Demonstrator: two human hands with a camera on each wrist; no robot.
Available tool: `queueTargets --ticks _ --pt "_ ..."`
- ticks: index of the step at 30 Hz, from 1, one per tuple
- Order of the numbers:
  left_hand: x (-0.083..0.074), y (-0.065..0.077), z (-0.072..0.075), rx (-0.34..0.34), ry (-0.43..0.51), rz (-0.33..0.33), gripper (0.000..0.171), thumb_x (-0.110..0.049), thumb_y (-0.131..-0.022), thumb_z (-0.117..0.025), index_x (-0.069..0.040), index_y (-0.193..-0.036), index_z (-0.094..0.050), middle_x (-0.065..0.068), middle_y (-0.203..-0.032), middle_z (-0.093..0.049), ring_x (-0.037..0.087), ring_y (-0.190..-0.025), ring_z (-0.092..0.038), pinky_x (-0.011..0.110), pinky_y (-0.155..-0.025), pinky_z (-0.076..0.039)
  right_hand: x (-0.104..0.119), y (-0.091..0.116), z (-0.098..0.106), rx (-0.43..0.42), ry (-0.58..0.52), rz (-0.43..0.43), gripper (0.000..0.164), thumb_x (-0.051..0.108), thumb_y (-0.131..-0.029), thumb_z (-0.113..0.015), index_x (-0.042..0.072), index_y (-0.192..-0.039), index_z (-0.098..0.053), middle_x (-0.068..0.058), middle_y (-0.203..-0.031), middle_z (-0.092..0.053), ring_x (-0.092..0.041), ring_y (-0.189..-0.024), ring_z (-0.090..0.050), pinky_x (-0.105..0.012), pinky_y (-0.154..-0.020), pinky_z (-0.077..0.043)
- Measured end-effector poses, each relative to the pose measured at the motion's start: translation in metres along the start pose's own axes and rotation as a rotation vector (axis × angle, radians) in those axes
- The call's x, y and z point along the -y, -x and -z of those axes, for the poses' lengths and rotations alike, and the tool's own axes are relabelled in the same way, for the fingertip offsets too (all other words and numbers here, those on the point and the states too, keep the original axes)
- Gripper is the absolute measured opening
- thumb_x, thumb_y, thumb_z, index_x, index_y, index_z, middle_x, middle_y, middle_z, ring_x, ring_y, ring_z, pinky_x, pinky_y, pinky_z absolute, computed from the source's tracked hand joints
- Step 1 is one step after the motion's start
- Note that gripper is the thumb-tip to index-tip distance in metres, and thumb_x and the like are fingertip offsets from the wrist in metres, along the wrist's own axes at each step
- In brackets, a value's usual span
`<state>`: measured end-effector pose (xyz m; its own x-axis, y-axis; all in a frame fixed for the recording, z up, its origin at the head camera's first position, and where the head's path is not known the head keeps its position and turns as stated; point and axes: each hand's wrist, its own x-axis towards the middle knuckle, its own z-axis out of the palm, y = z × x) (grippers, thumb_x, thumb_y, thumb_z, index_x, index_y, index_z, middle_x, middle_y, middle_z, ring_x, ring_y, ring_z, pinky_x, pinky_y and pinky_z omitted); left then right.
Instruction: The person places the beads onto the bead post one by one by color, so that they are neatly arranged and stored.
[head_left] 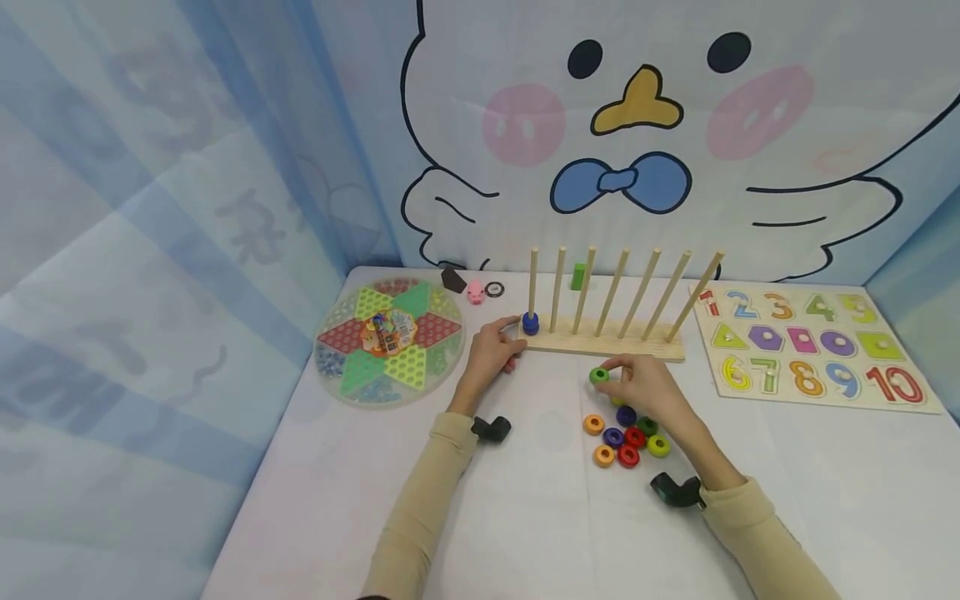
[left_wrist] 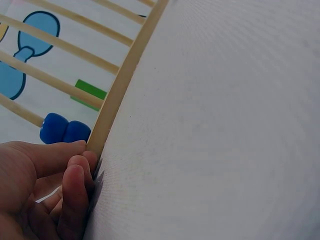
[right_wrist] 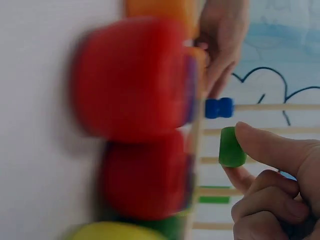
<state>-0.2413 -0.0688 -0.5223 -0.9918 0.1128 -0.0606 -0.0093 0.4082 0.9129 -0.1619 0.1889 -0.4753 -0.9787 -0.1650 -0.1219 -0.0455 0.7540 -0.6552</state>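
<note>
A wooden peg rack (head_left: 600, 340) with a row of upright dowels stands toward the back of the table. Two blue beads (head_left: 531, 323) are stacked on its leftmost dowel. My left hand (head_left: 491, 354) grips the left end of the rack's base, its fingertips close by the blue beads in the left wrist view. Between thumb and forefinger, my right hand (head_left: 648, 385) pinches a green bead (right_wrist: 232, 147), held in front of the rack. Below that hand lie loose beads: red (head_left: 628, 456), orange (head_left: 603, 456), purple (head_left: 613, 437), dark green (head_left: 647, 426) and yellow-green (head_left: 659, 446).
A round Chinese checkers board (head_left: 390, 342) lies at the left, a number puzzle board (head_left: 817, 350) at the right. Behind the rack stands a green block (head_left: 578, 277). A pink pig figure (head_left: 476, 292), a dark piece (head_left: 453, 280) and a black ring (head_left: 494, 289) lie near the back edge.
</note>
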Motion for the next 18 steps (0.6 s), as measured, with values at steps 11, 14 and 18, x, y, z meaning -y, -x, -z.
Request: queueTargets --ticks 11,14,18 --pt "0.0 0.0 0.0 0.002 -0.005 0.008 0.052 -0.013 -0.084 -0.069 -0.013 -0.134 -0.055 0.002 -0.06 -0.062 0.01 -0.04 -0.052 0.026 -0.039 -0.05 0.079 -0.015 0.045 -0.115 -0.005 0.137 0.042 0.03 -0.083 -0.074 0.005 -0.115 -0.065 -0.002 -0.057 -0.043 -0.017 -0.047 -0.037 -0.026 -0.04 -0.027" --pt "0.0 0.0 0.0 -0.001 -0.008 0.017 0.052 -0.013 -0.084 -0.069 -0.013 -0.134 -0.055 0.002 -0.06 -0.062 0.01 -0.04 -0.052 0.026 -0.039 -0.05 0.096 -0.022 0.055 -0.14 0.003 0.168 0.041 0.031 -0.083 -0.073 0.005 -0.115 -0.065 -0.003 -0.057 -0.043 -0.018 -0.047 -0.037 -0.026 -0.04 -0.027" --pt "-0.001 0.0 0.0 0.004 -0.003 0.02 0.052 -0.013 -0.084 -0.069 -0.013 -0.134 -0.055 0.002 -0.06 -0.062 0.011 -0.04 -0.052 0.026 -0.039 -0.05 0.115 -0.028 0.07 -0.165 0.003 0.19 0.043 0.033 -0.084 -0.072 0.006 -0.116 -0.065 -0.004 -0.059 -0.044 -0.017 -0.047 -0.036 -0.027 -0.04 -0.028"
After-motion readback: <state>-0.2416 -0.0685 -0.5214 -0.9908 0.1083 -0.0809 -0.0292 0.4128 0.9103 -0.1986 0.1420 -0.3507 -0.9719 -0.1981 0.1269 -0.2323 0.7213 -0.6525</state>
